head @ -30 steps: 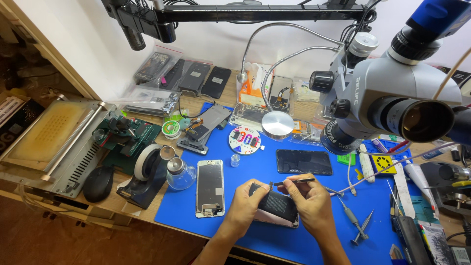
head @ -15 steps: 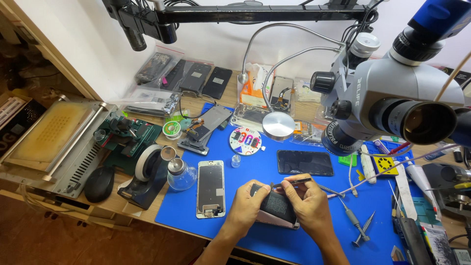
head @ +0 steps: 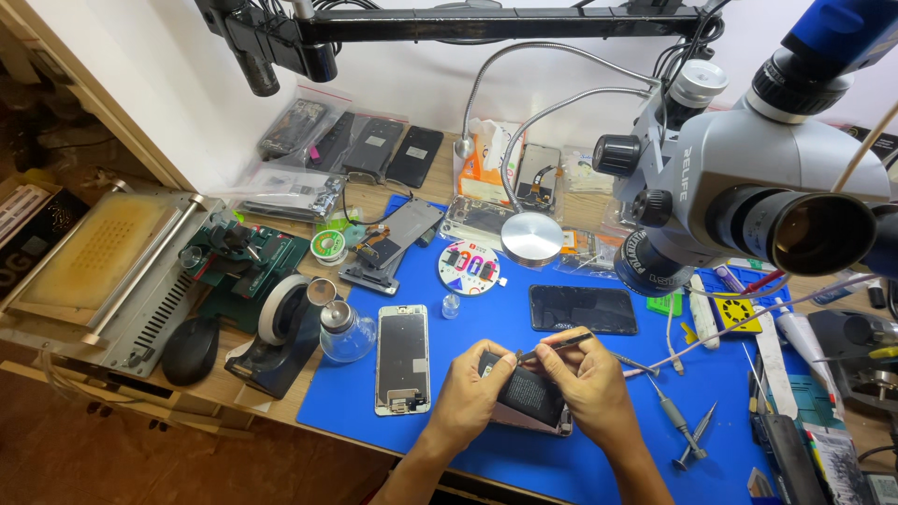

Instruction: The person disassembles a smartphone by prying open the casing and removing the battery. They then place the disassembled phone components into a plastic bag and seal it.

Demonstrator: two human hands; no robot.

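Near the front edge of the blue work mat (head: 524,468), my left hand (head: 470,397) grips the left side of an opened phone (head: 528,400) with its dark battery showing. My right hand (head: 587,383) rests on the phone's right side and pinches thin metal tweezers (head: 554,347), their tip pointing left over the phone's top edge. A removed phone frame (head: 403,358) lies flat just left of my left hand. A dark phone screen (head: 582,309) lies face up behind my hands.
A large microscope (head: 748,187) overhangs the right side. Screwdrivers and tweezers (head: 687,425) lie right of my hands. A glass bottle (head: 344,329), tape dispenser (head: 281,327) and black mouse (head: 190,350) sit left. A heating plate machine (head: 103,266) stands far left. Bagged phone parts (head: 355,145) line the back.
My hands have shifted slightly on the phone, and the tweezers now point further left over its top edge. Nothing else has moved.
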